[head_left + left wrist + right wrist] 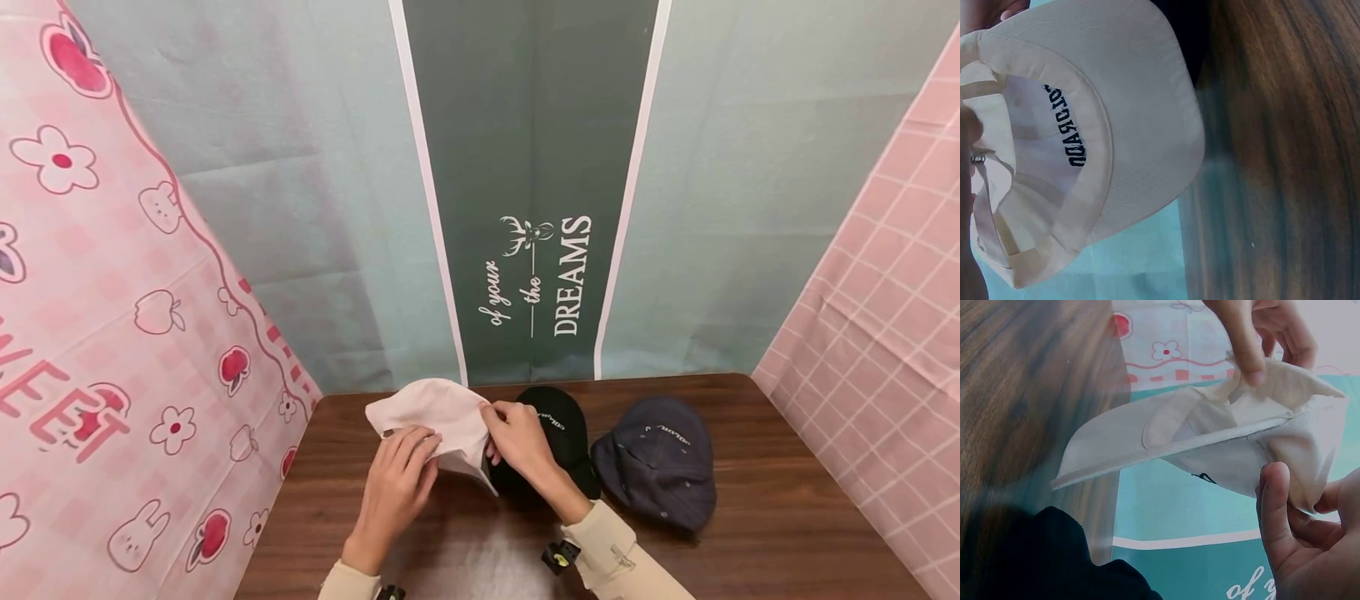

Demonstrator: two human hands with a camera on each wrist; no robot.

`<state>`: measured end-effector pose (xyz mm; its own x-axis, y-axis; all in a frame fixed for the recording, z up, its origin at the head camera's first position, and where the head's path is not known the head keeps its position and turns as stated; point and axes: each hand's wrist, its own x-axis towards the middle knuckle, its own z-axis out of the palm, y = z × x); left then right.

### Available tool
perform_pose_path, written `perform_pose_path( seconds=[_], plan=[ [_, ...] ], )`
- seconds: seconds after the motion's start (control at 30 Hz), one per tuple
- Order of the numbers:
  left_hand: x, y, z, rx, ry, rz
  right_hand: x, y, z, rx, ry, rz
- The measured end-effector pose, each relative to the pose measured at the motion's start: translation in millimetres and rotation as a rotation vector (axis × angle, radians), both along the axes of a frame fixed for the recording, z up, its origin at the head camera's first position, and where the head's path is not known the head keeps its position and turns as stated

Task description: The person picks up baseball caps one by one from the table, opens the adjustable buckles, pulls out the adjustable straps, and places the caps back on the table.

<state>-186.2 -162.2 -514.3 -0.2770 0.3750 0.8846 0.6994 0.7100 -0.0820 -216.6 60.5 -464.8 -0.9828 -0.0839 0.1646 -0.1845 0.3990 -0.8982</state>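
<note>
A white baseball cap is held up off the table, its hollow underside and stiff brim showing in the left wrist view. Dark lettering is visible through the inside of its crown. My left hand pinches the cap's rear edge near the strap, thumb inside in the right wrist view. On the other side, my right hand grips the crown fabric between thumb and fingers. A black cap rests on the table, partly hidden behind my right hand. Right of it lies a navy cap with pale lettering.
The brown wooden table ends against a green curtain with white print. A pink patterned cloth hangs at the left, and a pink checked one at the right.
</note>
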Motion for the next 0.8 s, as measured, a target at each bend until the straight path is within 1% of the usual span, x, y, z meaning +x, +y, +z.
perform_pose_path(
  seconds=[0.13, 0.3, 0.4, 0.5, 0.7, 0.8],
  plan=[
    [-0.2, 1.8, 4.6, 0.026, 0.014, 0.009, -0.4, 2.9, -1.8, 0.030, 0.019, 0.015],
    [0.1, 4.0, 11.6, 0.067, -0.021, 0.009, -1.3, 6.3, -5.2, 0.064, 0.037, 0.039],
    [1.2, 6.0, 15.6, 0.089, -0.036, 0.015, -1.2, 7.8, -6.0, 0.071, 0.034, 0.046],
    [1.9, 8.1, 20.2, 0.107, -0.021, 0.011, -0.4, 8.8, -6.0, 0.069, 0.034, 0.057],
    [1.1, 13.9, 31.2, 0.139, 0.018, -0.037, 2.1, 12.3, -5.3, 0.051, 0.059, 0.070],
    [0.8, 17.4, 37.2, 0.144, 0.027, -0.047, 3.7, 14.4, -4.3, 0.040, 0.058, 0.080]
  ],
)
